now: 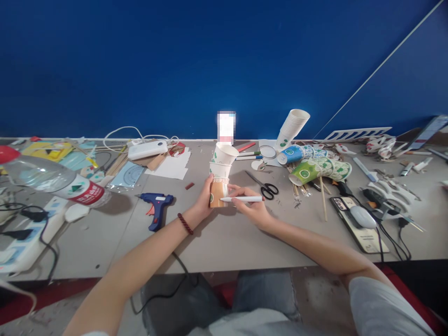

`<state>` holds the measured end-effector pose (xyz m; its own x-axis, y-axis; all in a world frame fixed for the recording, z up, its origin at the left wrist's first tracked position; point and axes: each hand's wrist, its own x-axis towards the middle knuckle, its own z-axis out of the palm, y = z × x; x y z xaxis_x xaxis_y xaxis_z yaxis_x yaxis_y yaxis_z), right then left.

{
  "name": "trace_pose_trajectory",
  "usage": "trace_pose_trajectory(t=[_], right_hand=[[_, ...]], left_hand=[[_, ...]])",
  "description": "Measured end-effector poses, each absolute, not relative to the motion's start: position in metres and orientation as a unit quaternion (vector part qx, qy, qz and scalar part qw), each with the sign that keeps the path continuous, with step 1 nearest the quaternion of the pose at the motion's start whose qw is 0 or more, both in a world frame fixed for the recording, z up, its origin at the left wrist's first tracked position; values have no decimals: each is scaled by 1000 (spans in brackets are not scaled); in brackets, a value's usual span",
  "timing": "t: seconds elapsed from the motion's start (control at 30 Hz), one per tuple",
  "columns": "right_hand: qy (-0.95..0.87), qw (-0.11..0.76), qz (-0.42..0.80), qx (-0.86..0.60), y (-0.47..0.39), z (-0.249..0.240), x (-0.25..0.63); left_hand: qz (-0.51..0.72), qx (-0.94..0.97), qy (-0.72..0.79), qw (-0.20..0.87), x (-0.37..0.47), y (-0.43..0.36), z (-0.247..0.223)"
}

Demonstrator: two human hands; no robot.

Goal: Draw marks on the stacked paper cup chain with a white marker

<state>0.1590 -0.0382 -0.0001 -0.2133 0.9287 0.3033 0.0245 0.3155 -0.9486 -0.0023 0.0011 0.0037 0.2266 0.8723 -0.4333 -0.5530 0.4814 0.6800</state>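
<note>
The left grip (205,196) is curling partly closed around a brown paper cup (217,192), holding it by its left side. Two white paper cups (224,156) are sitting in its top, one inside the other. The whole stack is standing nearly upright just above the surface or on it; I cannot tell which. Its long axis is leaning a little to the right, and its open mouth is facing up.

The right grip (252,205) is pinching a white marker (247,199) between thumb and fingers. The marker is lying almost level, with its tip pointing left at the brown cup and its red end pointing right. I cannot tell if the tip is touching.

A blue glue gun (159,210) is resting on the surface (210,247) to the left of the left grip. Black scissors (269,190) are lying just past the right grip, and a green paper cup (304,173) is lying farther right.
</note>
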Motion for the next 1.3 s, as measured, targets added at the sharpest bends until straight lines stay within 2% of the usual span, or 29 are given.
trace_pose_trajectory(t=[0.37, 0.63, 0.87, 1.3], right_hand=[[-660, 464, 457, -374, -41, 2, 160], [-635, 498, 464, -365, -39, 4, 159], [-651, 474, 464, -370, -40, 8, 159], [-583, 542, 462, -391, -33, -1, 165]], left_hand=[[481, 178, 425, 745, 0, 0, 7], [475, 204, 416, 748, -1, -1, 7], [485, 201, 422, 740, -2, 0, 4], [470, 206, 368, 776, -2, 0, 5]])
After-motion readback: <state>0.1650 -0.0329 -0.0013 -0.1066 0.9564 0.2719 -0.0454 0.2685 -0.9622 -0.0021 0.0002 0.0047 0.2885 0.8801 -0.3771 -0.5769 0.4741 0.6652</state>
